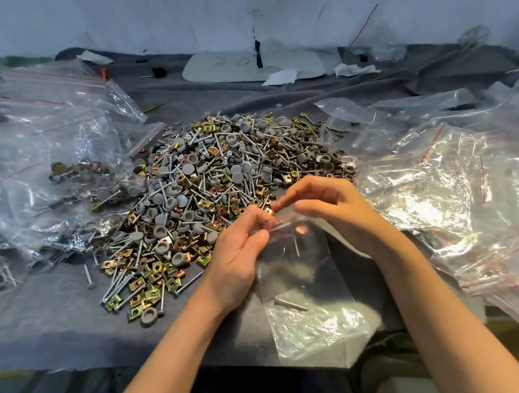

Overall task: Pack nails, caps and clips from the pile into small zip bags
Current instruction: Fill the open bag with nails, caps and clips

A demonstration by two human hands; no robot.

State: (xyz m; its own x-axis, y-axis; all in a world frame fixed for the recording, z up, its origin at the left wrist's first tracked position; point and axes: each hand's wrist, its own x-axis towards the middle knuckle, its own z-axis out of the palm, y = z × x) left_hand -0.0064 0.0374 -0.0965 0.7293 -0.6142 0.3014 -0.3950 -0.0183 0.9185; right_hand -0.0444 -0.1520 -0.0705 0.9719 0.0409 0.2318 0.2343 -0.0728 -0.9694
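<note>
Item: one small clear zip bag, at the near edge of the pile, on the side toward the person.
- Long axis: runs from the pile toward the person. The red-lined mouth points at the pile and the closed bottom lies nearest the person.
- Contents: one nail lying crosswise low in the bag. There appears to be a second nail upright nearer the mouth and one copper-coloured clip just under the zip line, but glare on the plastic makes the count uncertain.

Hands: two, both bare.
- The left hand is palm-up, with thumb and fingertips pinching the mouth's left end.
- The right hand is knuckles-up, with curled fingers pinching the mouth's right end.

Pile: one heap of mixed silver nails, round grey caps and brass or copper square clips, too many to count.

Left of the pile: a heap of filled bags, large and small, their number unclear.

Right of the pile: a slumped stack of empty bags with red zip lines.

Beyond the pile: one white board and two crumpled paper scraps.

Under everything: the counter, covered in grey cloth.
</note>
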